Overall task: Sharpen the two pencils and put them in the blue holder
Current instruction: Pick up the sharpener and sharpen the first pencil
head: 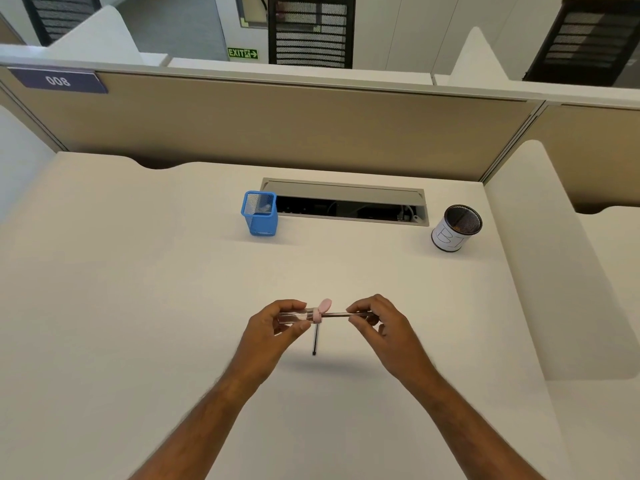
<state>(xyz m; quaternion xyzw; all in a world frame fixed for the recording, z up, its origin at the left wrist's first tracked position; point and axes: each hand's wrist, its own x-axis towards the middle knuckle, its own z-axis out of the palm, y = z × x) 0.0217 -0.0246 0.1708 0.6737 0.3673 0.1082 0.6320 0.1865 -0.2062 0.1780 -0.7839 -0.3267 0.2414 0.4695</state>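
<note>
From the two hands at the middle of the white desk top [138, 271], the way toward 11 o'clock lies open across bare surface up to the blue wire-mesh square holder [260, 213], whose mouth faces up. Just beside it, toward 12 and 1 o'clock, sits a long grey cable hatch [346, 202] with its flap raised (a dark slot to snag on). At 2 o'clock stands a round black mesh cup wrapped in white paper [454, 229], well apart from the holder. A dark thin pencil [314, 341] lies on the desk directly under the hands. The tan partition wall [277, 126] closes off 12 o'clock.
</note>
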